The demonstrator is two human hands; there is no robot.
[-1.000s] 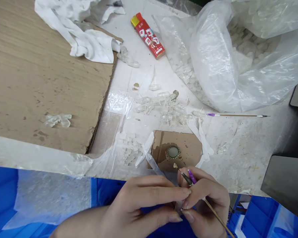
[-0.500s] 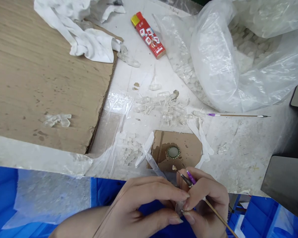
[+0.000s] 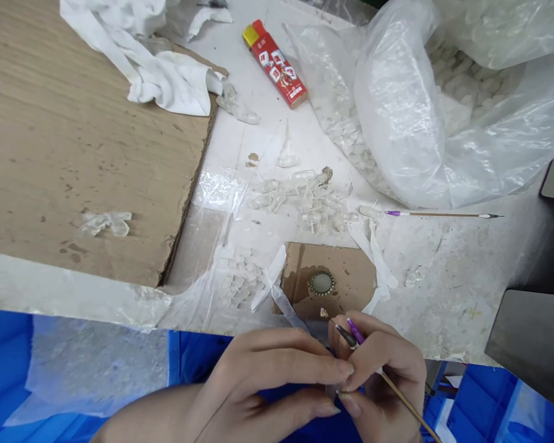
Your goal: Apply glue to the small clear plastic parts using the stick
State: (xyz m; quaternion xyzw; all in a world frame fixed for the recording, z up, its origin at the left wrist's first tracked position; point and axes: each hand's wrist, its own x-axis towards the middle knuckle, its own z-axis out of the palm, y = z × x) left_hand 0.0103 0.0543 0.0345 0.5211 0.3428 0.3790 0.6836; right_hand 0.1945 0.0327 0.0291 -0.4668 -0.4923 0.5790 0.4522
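Down at the near edge of the cardboard square [image 3: 351, 274], the fingertips of both hands meet. The right hand [image 3: 388, 375] has its thumb and forefinger closed tight around a fine brush [image 3: 356, 333] with a purple collar. The bristle tip points up over the square's near edge, and the wooden handle runs back past the palm. The left hand [image 3: 263, 384] has its thumb and forefinger pinched almost together on a small clear piece [image 3: 335, 389], which is mostly hidden between the 2 hands.

On the square sits 1 bottle cap [image 3: 322, 283], open side up, with a pale fill I cannot identify. Just left of the square lies a patch of small clear bits [image 3: 240, 280] on plastic film. Beyond it a loose scatter of clear capsules [image 3: 305, 200] lies on the table [image 3: 443, 289], with a second brush [image 3: 438, 215] beyond the square's right corner. Farther beyond, to the right, a big clear bag [image 3: 397, 123] slumps open, full of the same clear capsules. A red lighter [image 3: 275, 64] lies well beyond the square, a white cloth [image 3: 166, 80] and a large cardboard sheet [image 3: 74, 154] to its far left. Blue bins [image 3: 489, 412] sit nearer than the square, under the hands.
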